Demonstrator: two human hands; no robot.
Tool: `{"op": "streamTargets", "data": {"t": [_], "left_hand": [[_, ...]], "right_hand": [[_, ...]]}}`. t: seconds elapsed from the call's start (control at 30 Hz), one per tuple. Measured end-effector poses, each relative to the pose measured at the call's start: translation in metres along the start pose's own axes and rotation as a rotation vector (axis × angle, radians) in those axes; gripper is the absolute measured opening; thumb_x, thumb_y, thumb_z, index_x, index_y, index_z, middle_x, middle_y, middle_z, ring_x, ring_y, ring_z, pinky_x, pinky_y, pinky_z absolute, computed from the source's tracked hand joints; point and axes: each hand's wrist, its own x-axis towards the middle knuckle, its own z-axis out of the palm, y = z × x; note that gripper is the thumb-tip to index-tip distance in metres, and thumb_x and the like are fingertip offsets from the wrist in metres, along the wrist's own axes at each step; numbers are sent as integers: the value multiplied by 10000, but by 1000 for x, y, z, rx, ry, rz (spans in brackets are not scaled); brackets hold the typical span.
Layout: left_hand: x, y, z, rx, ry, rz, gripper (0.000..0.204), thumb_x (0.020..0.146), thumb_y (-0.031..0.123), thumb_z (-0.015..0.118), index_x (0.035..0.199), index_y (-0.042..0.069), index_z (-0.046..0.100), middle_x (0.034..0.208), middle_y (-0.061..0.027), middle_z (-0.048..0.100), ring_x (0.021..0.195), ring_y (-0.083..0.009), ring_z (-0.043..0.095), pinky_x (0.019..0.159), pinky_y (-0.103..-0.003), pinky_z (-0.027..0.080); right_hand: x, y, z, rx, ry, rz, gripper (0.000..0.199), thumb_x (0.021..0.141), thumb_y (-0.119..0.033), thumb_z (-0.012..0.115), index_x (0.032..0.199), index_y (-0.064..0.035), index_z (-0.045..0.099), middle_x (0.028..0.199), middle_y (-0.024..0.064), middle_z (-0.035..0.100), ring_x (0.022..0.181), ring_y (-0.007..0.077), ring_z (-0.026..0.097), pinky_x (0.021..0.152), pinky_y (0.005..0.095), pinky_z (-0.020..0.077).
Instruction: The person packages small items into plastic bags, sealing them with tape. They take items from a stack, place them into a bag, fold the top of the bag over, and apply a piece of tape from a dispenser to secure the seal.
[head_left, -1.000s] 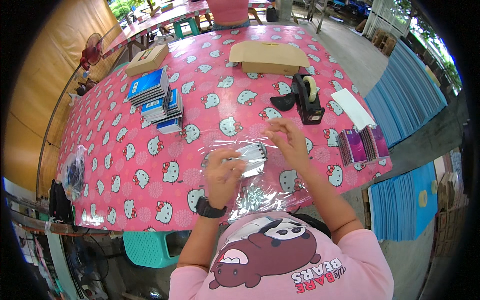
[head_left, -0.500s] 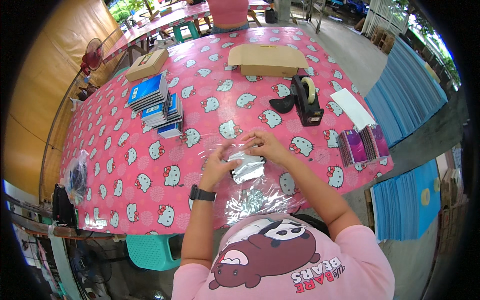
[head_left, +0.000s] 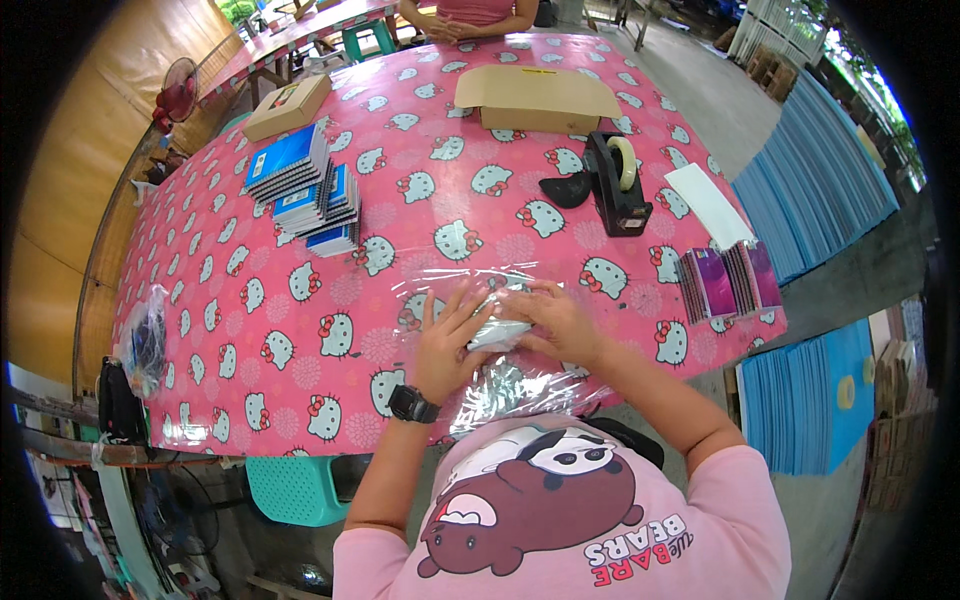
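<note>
Left hand point(head_left: 449, 345) splayed, right hand point(head_left: 560, 325) curved, over plastic point(head_left: 505, 396)

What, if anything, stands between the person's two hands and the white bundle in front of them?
No separate object shows in between: the left hand and right hand are both at the white bundle. Clear plastic spreads around it, but glare hides whether a layer lies under the hands.

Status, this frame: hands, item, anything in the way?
Left hand spread, right hand curved, both at white item. Item partly hidden by them, clear plastic about it. Tape dispenser farther off, not in the way.
</note>
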Motion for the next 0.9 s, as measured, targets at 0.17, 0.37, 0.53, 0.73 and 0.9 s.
{"op": "streamTargets", "data": {"t": [0.17, 0.37, 0.53, 0.73, 0.9], "left_hand": [[-9, 1, 17, -121, 168, -86, 332, 748, 83, 638, 1078, 106, 667, 1202, -69, 605, 1232, -254, 476, 1094, -495, 172], [-7, 0, 20, -305, 241, -168, 220, 813, 113, 629, 1022, 67, 681, 1127, -81, 645, 1144, -225, 551, 1099, -477, 171], [-1, 8, 28, -481, 480, -426, 638, 814, 20, 638, 1386, 59, 357, 979, -96, 633, 920, -197, 629, 887, -364, 472], [12, 16, 21, -611, 532, -489, 941, 755, -80, 649, 1465, 95, 57, 1052, -85, 429, 844, -173, 626, 694, -262, 526], [21, 29, 16, -587, 586, -560, 903, 748, -88, 636, 1458, 84, 105, 1107, -119, 461, 865, -195, 624, 710, -286, 514]], "right_hand": [[-7, 1, 17, -82, 153, -3, 511, 753, -166, 698, 1226, -87, 520, 1106, 67, 645, 991, 201, 612, 971, 425, 337], [3, -5, 23, 101, 268, 152, 469, 787, -189, 695, 1210, -79, 523, 960, 59, 688, 937, 151, 624, 963, 389, 315], [13, -10, 27, 113, 334, 165, 502, 780, -204, 708, 1222, -77, 509, 895, 40, 684, 860, 157, 627, 955, 384, 299], [41, -13, 9, -307, 451, 72, 542, 731, -269, 749, 1187, -74, 531, 857, 54, 647, 841, 214, 618, 877, 369, 363], [55, 16, 11, 432, -15, 421, 462, 688, -92, 788, 1088, -44, 562, 817, 25, 613, 760, 72, 557, 609, 227, 428]]}}
